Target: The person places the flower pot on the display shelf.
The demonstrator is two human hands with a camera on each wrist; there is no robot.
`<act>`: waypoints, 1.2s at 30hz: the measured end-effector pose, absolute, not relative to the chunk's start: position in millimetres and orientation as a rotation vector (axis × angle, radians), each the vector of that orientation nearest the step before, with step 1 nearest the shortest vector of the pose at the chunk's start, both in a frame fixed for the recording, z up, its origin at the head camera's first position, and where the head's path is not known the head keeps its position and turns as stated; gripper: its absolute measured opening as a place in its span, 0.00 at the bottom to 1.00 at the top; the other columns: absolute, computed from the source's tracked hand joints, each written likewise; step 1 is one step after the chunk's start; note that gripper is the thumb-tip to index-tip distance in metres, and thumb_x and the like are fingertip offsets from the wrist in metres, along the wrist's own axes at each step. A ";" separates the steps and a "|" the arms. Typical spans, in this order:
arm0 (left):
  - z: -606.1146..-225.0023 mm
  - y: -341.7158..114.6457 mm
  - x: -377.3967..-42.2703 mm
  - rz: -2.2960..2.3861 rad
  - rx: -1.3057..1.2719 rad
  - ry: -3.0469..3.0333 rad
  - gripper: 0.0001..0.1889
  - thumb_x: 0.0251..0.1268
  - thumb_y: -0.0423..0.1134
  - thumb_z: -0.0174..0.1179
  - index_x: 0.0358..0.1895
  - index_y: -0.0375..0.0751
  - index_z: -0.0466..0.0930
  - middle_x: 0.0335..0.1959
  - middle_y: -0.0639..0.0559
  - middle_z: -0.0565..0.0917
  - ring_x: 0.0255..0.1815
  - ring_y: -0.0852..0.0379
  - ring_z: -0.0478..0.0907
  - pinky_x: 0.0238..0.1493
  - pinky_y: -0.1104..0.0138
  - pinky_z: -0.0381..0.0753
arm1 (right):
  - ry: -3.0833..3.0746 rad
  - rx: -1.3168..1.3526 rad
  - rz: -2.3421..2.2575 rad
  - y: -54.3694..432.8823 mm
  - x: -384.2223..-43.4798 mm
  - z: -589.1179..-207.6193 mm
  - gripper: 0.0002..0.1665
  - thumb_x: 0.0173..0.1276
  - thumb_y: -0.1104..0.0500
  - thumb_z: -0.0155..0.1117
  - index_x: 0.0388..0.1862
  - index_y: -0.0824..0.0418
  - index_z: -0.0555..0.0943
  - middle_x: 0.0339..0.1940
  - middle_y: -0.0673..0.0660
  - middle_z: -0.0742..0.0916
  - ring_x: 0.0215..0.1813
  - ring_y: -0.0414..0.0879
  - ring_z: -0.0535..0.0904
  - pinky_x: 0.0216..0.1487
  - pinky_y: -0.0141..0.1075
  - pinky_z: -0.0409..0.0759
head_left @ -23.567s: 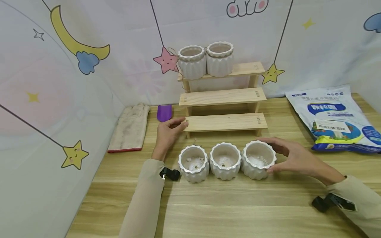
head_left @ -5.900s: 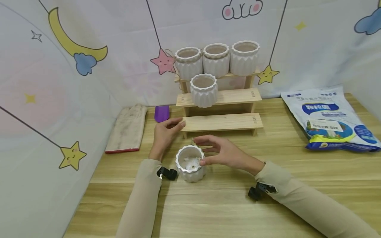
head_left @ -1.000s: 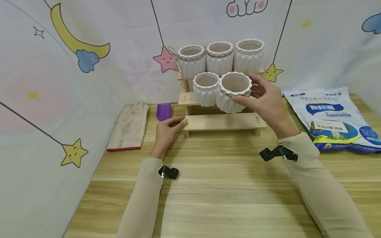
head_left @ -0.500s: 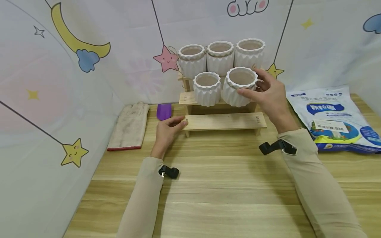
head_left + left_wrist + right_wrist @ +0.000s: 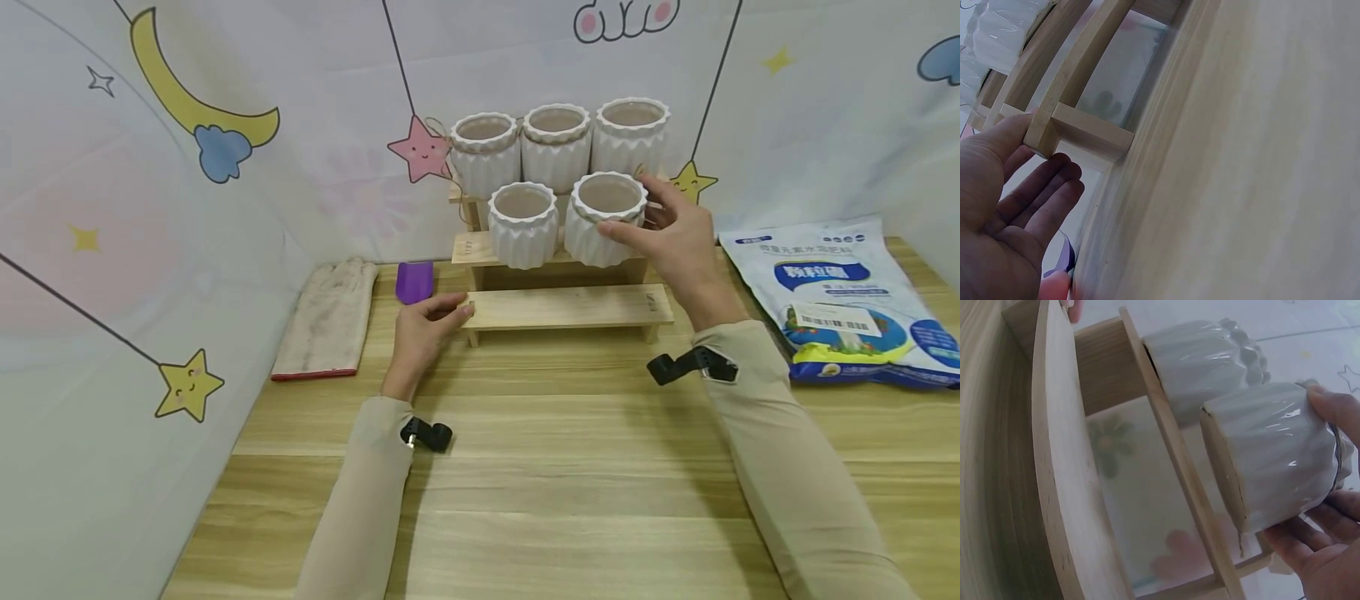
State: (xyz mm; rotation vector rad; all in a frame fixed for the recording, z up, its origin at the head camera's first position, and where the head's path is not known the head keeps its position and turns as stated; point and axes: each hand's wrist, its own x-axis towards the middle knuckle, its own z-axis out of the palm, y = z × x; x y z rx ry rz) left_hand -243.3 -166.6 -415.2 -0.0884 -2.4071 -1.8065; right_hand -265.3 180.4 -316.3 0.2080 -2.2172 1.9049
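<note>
In the head view my right hand (image 5: 681, 250) grips a white fluted ceramic pot (image 5: 592, 240) by its rim, thumb in front and fingers behind. The pot hangs at the right part of the middle tier of a three-tier wooden stand (image 5: 562, 308). In the right wrist view the underside of this pot (image 5: 1225, 469) shows beside the shelf edge; I cannot tell whether they touch. Another white pot (image 5: 522, 229) stands to its left on that tier. My left hand (image 5: 422, 337) pinches the left end of the lowest tier, thumb and fingers around the board (image 5: 1044, 128).
Three similar pots, the leftmost one (image 5: 486, 158) among them, fill the top tier. Left of the stand lie a purple scoop (image 5: 415, 282) and a stained work glove (image 5: 326, 321). A printed white and blue bag (image 5: 847, 300) lies at the right on the wooden table (image 5: 555, 483).
Pots from the table now stand on the upper tiers. Over the last second my right hand has moved the held pot slightly back and right. My left hand has stayed on the stand.
</note>
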 end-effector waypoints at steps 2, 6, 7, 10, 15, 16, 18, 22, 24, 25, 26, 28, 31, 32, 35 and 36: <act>-419.4 -167.9 -245.5 -1.798 -0.100 -2.404 0.16 0.69 0.39 0.76 0.56 0.38 0.91 0.53 0.42 0.90 0.47 0.58 0.84 0.46 0.74 0.82 | -2.202 0.202 1.918 179.4 -267.1 -318.2 0.51 0.60 0.56 0.87 0.80 0.53 0.73 0.72 0.61 0.81 0.70 0.50 0.78 0.63 0.33 0.81; -422.6 -169.3 -247.5 -1.783 -0.120 -2.393 0.16 0.68 0.40 0.76 0.55 0.38 0.91 0.52 0.43 0.91 0.47 0.56 0.85 0.46 0.73 0.83 | -2.202 0.187 1.907 176.6 -269.5 -320.3 0.52 0.59 0.56 0.87 0.81 0.54 0.72 0.71 0.61 0.82 0.70 0.50 0.79 0.63 0.33 0.81; -422.8 -169.4 -247.7 -1.782 -0.120 -2.392 0.16 0.68 0.40 0.76 0.55 0.38 0.91 0.51 0.43 0.91 0.47 0.56 0.85 0.46 0.73 0.83 | -2.206 0.180 1.910 176.0 -270.0 -320.7 0.52 0.59 0.56 0.87 0.81 0.54 0.72 0.71 0.61 0.81 0.70 0.50 0.78 0.63 0.33 0.81; -422.7 -169.5 -247.7 -1.785 -0.110 -2.393 0.16 0.68 0.40 0.76 0.55 0.37 0.91 0.52 0.42 0.90 0.46 0.57 0.85 0.46 0.73 0.82 | -2.229 0.173 1.886 174.3 -270.9 -322.1 0.53 0.59 0.55 0.87 0.82 0.54 0.71 0.71 0.61 0.82 0.70 0.50 0.79 0.63 0.34 0.81; -423.1 -169.1 -249.2 -1.813 -0.097 -2.399 0.17 0.69 0.37 0.75 0.57 0.35 0.89 0.54 0.39 0.89 0.45 0.62 0.83 0.45 0.75 0.81 | -2.246 0.168 1.856 172.9 -272.3 -323.5 0.54 0.58 0.55 0.88 0.81 0.54 0.71 0.70 0.62 0.83 0.70 0.51 0.79 0.64 0.34 0.81; -423.2 -168.9 -249.8 -1.818 -0.093 -2.401 0.17 0.70 0.36 0.74 0.57 0.34 0.89 0.55 0.39 0.89 0.45 0.62 0.83 0.45 0.76 0.81 | -2.244 0.165 1.861 172.7 -272.6 -323.6 0.54 0.58 0.55 0.88 0.81 0.54 0.71 0.71 0.62 0.83 0.70 0.51 0.79 0.64 0.35 0.81; -423.0 -168.5 -250.6 -1.825 -0.088 -2.406 0.16 0.70 0.34 0.73 0.58 0.31 0.88 0.55 0.37 0.89 0.44 0.63 0.83 0.44 0.76 0.81 | -2.239 0.165 1.868 172.5 -273.5 -324.2 0.54 0.58 0.56 0.88 0.82 0.54 0.71 0.71 0.62 0.82 0.70 0.51 0.79 0.64 0.35 0.80; -421.5 -167.4 -249.6 -1.826 -0.086 -2.411 0.16 0.70 0.32 0.73 0.57 0.30 0.88 0.55 0.36 0.88 0.43 0.63 0.83 0.44 0.75 0.81 | -2.235 0.179 1.862 171.9 -274.7 -325.9 0.54 0.59 0.55 0.88 0.82 0.54 0.71 0.71 0.61 0.83 0.70 0.49 0.79 0.64 0.35 0.81; -421.5 -167.9 -248.6 -1.827 -0.091 -2.406 0.16 0.70 0.34 0.73 0.57 0.31 0.88 0.55 0.37 0.89 0.44 0.63 0.83 0.44 0.75 0.81 | -2.236 0.179 1.861 171.6 -275.3 -326.8 0.54 0.59 0.55 0.87 0.82 0.54 0.71 0.71 0.61 0.83 0.70 0.49 0.79 0.63 0.34 0.81; -421.0 -167.7 -247.8 -1.826 -0.094 -2.402 0.16 0.70 0.35 0.74 0.57 0.32 0.89 0.55 0.38 0.89 0.44 0.62 0.84 0.45 0.75 0.82 | -2.234 0.182 1.863 171.4 -275.5 -327.2 0.54 0.59 0.55 0.87 0.82 0.54 0.70 0.71 0.60 0.83 0.70 0.49 0.79 0.63 0.34 0.81; -421.2 -168.2 -247.6 -1.823 -0.099 -2.396 0.16 0.70 0.36 0.74 0.57 0.33 0.89 0.54 0.39 0.89 0.44 0.62 0.84 0.45 0.75 0.82 | -2.234 0.183 1.864 171.3 -275.8 -327.6 0.54 0.60 0.55 0.87 0.82 0.55 0.70 0.71 0.60 0.82 0.70 0.49 0.79 0.62 0.33 0.81; -421.2 -168.7 -247.0 -1.817 -0.109 -2.390 0.17 0.69 0.38 0.75 0.57 0.35 0.90 0.54 0.40 0.90 0.45 0.61 0.84 0.46 0.75 0.82 | -2.226 0.181 1.876 170.9 -276.3 -327.7 0.55 0.59 0.56 0.87 0.82 0.56 0.69 0.71 0.61 0.82 0.71 0.49 0.79 0.62 0.33 0.81; -421.3 -169.3 -246.9 -1.808 -0.124 -2.382 0.17 0.68 0.39 0.76 0.56 0.37 0.91 0.53 0.41 0.90 0.45 0.60 0.85 0.46 0.73 0.83 | -2.211 0.180 1.891 170.6 -276.7 -327.6 0.55 0.59 0.57 0.87 0.83 0.57 0.69 0.72 0.61 0.81 0.71 0.50 0.79 0.62 0.33 0.81; -421.1 -169.3 -246.8 -1.807 -0.129 -2.379 0.16 0.68 0.39 0.76 0.55 0.36 0.91 0.52 0.41 0.90 0.45 0.59 0.85 0.46 0.73 0.83 | -2.207 0.177 1.897 170.6 -277.1 -327.6 0.55 0.59 0.57 0.87 0.83 0.58 0.69 0.72 0.62 0.81 0.71 0.50 0.79 0.62 0.33 0.82; -421.2 -169.3 -246.8 -1.809 -0.138 -2.375 0.16 0.68 0.39 0.76 0.55 0.36 0.91 0.52 0.41 0.90 0.45 0.59 0.85 0.45 0.73 0.83 | -2.195 0.167 1.915 170.3 -277.6 -327.5 0.55 0.59 0.58 0.87 0.82 0.58 0.69 0.72 0.63 0.80 0.72 0.51 0.78 0.62 0.33 0.82; -421.1 -169.1 -246.7 -1.810 -0.140 -2.375 0.16 0.68 0.39 0.76 0.55 0.36 0.91 0.52 0.41 0.90 0.45 0.59 0.85 0.45 0.73 0.83 | -2.193 0.163 1.920 170.3 -277.7 -327.6 0.55 0.59 0.58 0.87 0.82 0.59 0.69 0.72 0.64 0.80 0.72 0.51 0.78 0.62 0.33 0.82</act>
